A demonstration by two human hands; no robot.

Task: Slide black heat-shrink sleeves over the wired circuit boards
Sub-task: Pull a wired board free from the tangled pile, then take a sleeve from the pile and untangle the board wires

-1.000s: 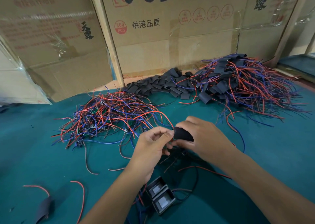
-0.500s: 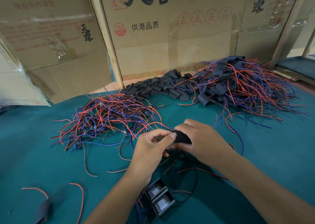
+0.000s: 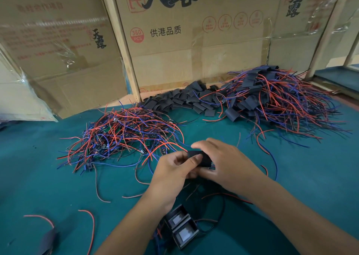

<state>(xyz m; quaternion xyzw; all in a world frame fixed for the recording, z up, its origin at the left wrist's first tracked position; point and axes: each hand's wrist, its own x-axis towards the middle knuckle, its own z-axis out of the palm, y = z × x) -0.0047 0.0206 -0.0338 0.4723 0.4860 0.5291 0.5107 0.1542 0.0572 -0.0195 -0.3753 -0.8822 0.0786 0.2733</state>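
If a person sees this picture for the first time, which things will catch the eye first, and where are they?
First the two hands in the middle: the left hand and the right hand together hold a black sleeve above the green table. Behind them lie a tangle of red and blue wires at the left and a bigger pile of sleeved wires at the right, with loose black sleeves between them.

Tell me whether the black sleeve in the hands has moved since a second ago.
No, not clearly. The black sleeve sits just below the near edge of the bare wired-board pile, as before, held between the left hand and right hand.
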